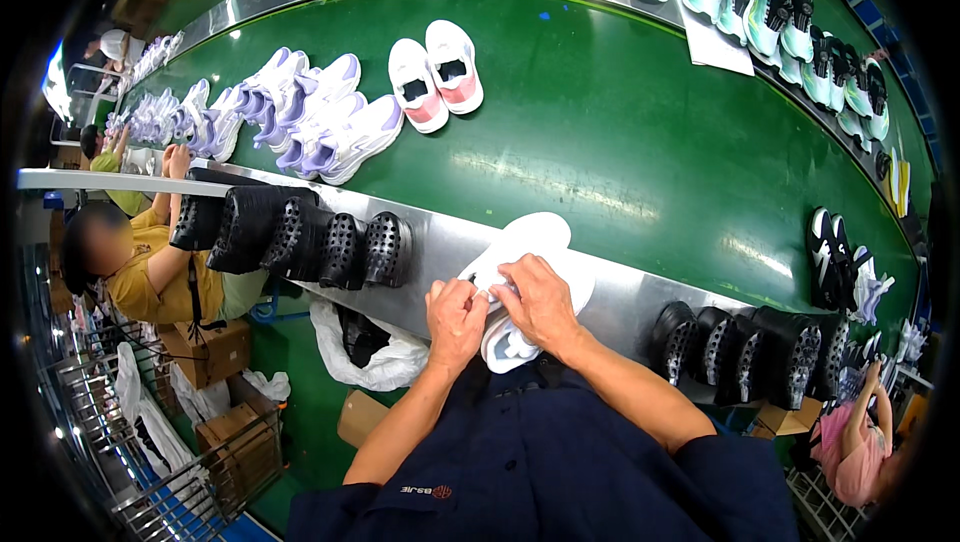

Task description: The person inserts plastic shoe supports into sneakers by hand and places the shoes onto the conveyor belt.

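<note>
Centrally, the left hand (pixel 456 322) and right hand (pixel 540 302) grip a white shoe (pixel 541 233). Black dotted forms (pixel 343 250) line the steel-edged green bench (pixel 620 152).

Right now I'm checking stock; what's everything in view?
white shoes: count unclear, white, centre
pink-heeled shoes: two, white, table
lilac-trimmed shoes: many, white, left
mint shoes: many, mint, far ledge
perforated forms: about ten, black, near ledge
patterned shoes: two, black and white, right
table: one, green, centre
bag: one, white, below
boxes: several, brown, below
people: several, yellow or pink tops, sides
left hand: one, bare, centre
right hand: one, bare, centre
</note>
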`<state>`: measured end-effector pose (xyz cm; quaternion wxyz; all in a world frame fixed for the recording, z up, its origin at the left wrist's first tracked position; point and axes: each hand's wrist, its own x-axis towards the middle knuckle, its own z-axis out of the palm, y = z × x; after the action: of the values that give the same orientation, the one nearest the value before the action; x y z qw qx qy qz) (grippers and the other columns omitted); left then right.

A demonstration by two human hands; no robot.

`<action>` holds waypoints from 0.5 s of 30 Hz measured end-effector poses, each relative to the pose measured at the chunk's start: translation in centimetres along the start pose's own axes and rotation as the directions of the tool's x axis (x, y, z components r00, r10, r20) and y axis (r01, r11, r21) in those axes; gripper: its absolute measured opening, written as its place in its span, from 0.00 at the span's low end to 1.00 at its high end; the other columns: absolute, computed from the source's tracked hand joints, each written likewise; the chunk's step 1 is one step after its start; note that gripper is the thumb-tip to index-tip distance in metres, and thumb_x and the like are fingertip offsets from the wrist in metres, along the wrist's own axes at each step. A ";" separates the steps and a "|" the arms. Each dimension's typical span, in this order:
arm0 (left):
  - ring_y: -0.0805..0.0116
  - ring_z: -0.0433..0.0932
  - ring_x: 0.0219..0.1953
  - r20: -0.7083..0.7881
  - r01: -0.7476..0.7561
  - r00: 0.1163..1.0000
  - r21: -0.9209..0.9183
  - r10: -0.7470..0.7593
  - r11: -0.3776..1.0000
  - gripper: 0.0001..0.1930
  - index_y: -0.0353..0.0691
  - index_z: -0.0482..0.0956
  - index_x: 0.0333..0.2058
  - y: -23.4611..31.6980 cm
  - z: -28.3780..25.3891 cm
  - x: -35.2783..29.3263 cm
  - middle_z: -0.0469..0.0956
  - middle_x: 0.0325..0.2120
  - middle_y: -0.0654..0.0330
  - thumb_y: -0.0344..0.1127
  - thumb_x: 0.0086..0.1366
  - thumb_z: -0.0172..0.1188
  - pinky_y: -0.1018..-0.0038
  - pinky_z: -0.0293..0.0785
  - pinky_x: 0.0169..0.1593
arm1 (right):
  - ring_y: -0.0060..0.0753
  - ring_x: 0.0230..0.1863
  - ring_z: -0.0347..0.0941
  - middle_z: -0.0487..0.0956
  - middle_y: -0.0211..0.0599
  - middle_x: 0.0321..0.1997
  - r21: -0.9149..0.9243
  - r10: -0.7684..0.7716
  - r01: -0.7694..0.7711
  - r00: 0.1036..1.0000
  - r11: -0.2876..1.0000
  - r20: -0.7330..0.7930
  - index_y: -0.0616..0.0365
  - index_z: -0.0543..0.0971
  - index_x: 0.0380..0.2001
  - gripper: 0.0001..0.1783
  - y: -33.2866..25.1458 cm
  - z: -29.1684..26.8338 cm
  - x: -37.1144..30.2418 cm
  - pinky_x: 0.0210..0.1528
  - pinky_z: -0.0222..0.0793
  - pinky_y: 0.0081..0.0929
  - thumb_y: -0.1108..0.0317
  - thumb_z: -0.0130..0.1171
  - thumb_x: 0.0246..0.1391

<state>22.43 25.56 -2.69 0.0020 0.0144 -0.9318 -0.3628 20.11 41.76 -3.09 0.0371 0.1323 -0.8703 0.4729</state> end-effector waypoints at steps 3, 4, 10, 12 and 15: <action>0.57 0.67 0.30 -0.004 0.005 1.000 0.002 -0.004 1.000 0.10 0.42 0.72 0.20 0.0 0.1 0.0 0.72 0.22 0.60 0.34 0.59 0.62 0.61 0.61 0.39 | 0.49 0.38 0.74 0.74 0.44 0.34 -0.009 0.117 -0.116 0.993 0.993 0.025 0.61 0.75 0.34 0.15 -0.4 0.7 0.0 0.38 0.71 0.42 0.63 0.68 0.52; 0.57 0.67 0.30 -0.004 0.005 1.000 0.004 -0.005 1.000 0.11 0.42 0.72 0.20 0.0 0.1 0.0 0.72 0.22 0.61 0.34 0.59 0.62 0.61 0.61 0.39 | 0.49 0.37 0.74 0.74 0.45 0.34 -0.008 0.154 -0.154 0.988 0.988 0.009 0.61 0.75 0.34 0.15 -0.5 1.0 -0.2 0.38 0.70 0.43 0.63 0.67 0.52; 0.58 0.68 0.30 -0.013 -0.035 0.999 0.002 0.035 0.999 0.10 0.42 0.72 0.21 0.0 0.2 -0.1 0.72 0.22 0.61 0.34 0.59 0.62 0.62 0.61 0.39 | 0.52 0.37 0.73 0.73 0.46 0.33 -0.016 0.195 -0.195 0.980 0.981 -0.030 0.61 0.72 0.33 0.16 -0.6 2.1 -0.8 0.37 0.70 0.45 0.62 0.67 0.53; 0.58 0.68 0.31 -0.013 -0.031 0.999 0.005 0.031 0.999 0.10 0.42 0.72 0.21 -0.3 0.3 -0.1 0.73 0.22 0.61 0.34 0.59 0.62 0.62 0.61 0.39 | 0.52 0.37 0.73 0.73 0.46 0.33 -0.027 0.203 -0.204 0.979 0.979 -0.032 0.61 0.72 0.33 0.17 -0.7 2.1 -0.6 0.37 0.69 0.45 0.62 0.67 0.53; 0.58 0.67 0.31 -0.004 -0.035 0.999 0.012 0.035 0.999 0.10 0.41 0.73 0.22 -0.4 0.3 -0.2 0.72 0.22 0.60 0.33 0.61 0.62 0.62 0.61 0.39 | 0.51 0.37 0.73 0.73 0.46 0.34 -0.046 0.240 -0.239 0.971 0.970 0.022 0.62 0.73 0.37 0.19 -0.7 1.5 -0.6 0.38 0.69 0.45 0.61 0.68 0.52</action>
<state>22.66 25.47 -3.22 0.0104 -0.0011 -0.9340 -0.3570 20.91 40.27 -3.46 -0.0290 0.0319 -0.8904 0.4531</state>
